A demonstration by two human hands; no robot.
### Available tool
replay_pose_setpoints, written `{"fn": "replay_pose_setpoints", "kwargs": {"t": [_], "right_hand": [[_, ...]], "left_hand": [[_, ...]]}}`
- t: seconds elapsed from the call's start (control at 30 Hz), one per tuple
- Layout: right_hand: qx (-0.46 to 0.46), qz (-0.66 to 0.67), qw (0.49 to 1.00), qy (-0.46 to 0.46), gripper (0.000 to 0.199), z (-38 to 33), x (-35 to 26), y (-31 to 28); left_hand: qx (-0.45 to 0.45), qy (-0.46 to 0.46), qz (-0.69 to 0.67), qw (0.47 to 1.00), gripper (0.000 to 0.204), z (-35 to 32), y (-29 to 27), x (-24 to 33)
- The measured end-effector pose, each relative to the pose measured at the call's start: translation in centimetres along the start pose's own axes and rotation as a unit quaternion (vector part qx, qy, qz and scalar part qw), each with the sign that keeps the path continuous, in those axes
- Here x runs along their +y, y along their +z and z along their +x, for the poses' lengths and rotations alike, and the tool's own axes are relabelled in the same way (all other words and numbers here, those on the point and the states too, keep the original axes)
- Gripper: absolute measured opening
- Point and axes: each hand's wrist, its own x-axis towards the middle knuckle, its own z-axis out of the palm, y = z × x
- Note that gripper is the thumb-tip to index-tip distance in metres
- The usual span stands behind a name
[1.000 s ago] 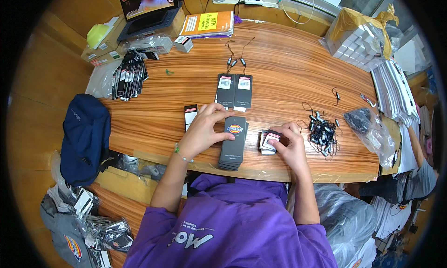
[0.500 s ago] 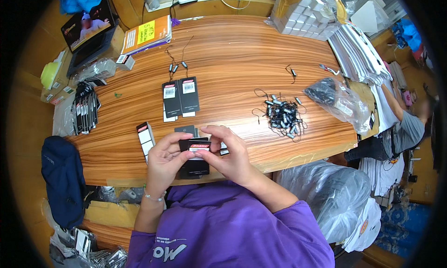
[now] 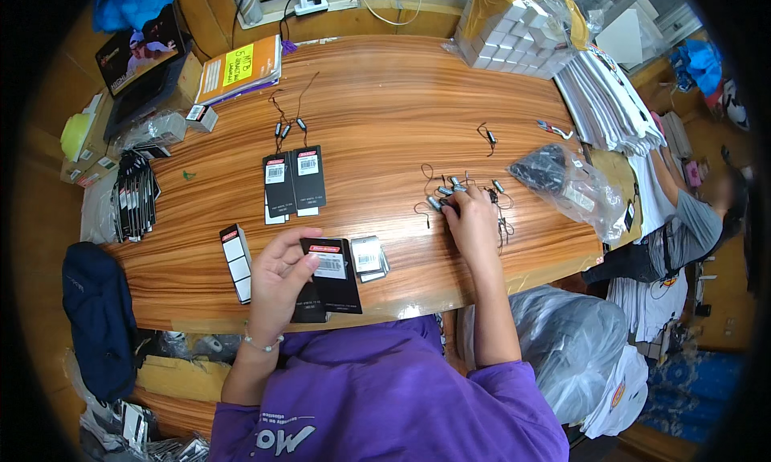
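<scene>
Left hand (image 3: 277, 281) held black tags (image 3: 331, 273) near the wooden table (image 3: 377, 108) edge while right hand (image 3: 470, 221) pinched (probably picking one) loop strings (image 3: 454, 190), likely threading next.

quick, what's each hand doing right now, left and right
Left hand: closed on a black hang tag, thumb on top.
Right hand: fingers down in the pile of string fasteners; grip cannot be told.

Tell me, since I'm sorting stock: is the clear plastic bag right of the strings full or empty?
Partly full: the clear plastic bag holds a dark clump at its upper-left end.
</scene>
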Motion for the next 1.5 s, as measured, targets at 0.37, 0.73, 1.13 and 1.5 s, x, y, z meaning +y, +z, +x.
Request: {"fn": "replay_pose_setpoints", "kwargs": {"t": [0.37, 0.73, 1.13, 1.5], "right_hand": [[0.012, 0.576, 0.799, 0.169, 0.007, 1.8, 2.3, -4.4], [0.007, 0.778, 0.621, 0.093, 0.015, 0.9, -2.8, -6.1], [0.081, 0.752, 0.644, 0.114, 0.016, 0.4, -3.8, -5.5], [0.162, 0.816, 0.548, 0.082, 0.014, 4.4, 1.5, -7.5]], "left_hand": [[-0.111, -0.013, 0.042, 0.993, 0.016, 1.8, 1.7, 0.8], [-0.305, 0.053, 0.104, 0.945, 0.013, 5.1, 7.3, 0.6], [-0.350, 0.009, 0.151, 0.924, 0.016, 9.8, 10.6, -2.5], [-0.325, -0.019, 0.209, 0.922, 0.019, 9.4, 10.8, -2.3]]}}
